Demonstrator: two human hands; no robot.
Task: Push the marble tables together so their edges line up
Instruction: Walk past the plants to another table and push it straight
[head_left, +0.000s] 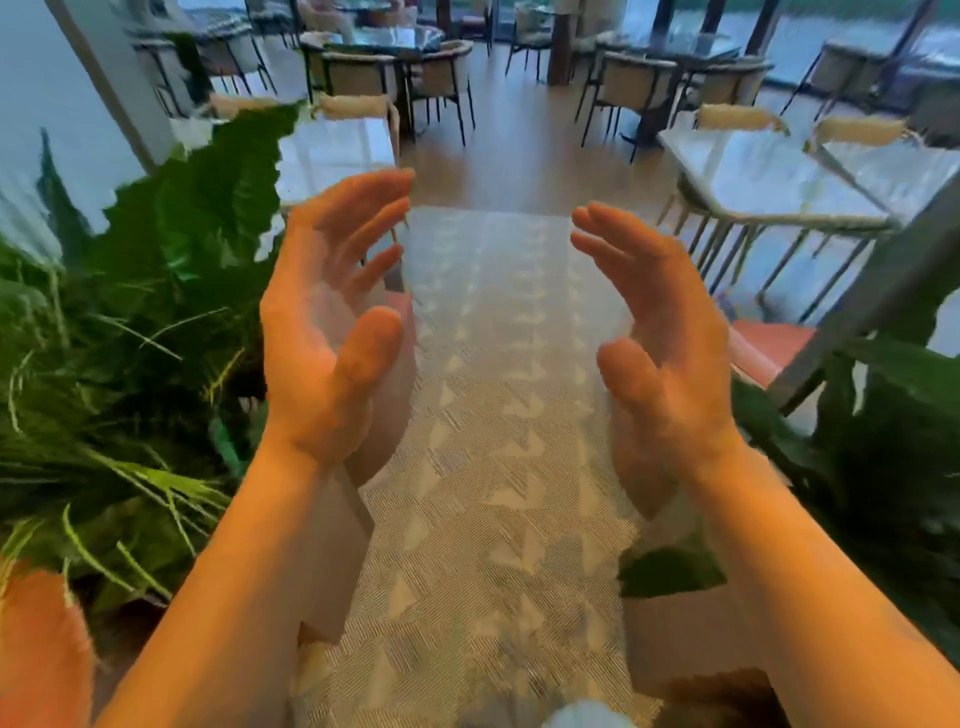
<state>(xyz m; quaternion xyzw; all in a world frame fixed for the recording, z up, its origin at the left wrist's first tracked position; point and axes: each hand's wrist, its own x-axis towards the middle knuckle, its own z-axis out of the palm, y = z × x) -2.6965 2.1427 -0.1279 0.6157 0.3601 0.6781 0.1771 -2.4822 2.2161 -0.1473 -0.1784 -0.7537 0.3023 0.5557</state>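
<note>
Both hands, left hand (332, 332) and right hand (660, 343), are hovering palms-inward over the patterned carpet (498, 467), each grip open and empty, marble tabletops (769, 176) well ahead.

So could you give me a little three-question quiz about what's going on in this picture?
1. True or false: the left hand is gripping a table edge.
2. Which lies straight ahead between the hands? A) a patterned carpet runner B) a sink C) a staircase
3. Fill in: the pale marble tables ahead on the right are still ____ by either hand.

Key
1. False: both it and the right hand are open, palms facing each other, holding nothing.
2. A
3. untouched
</note>
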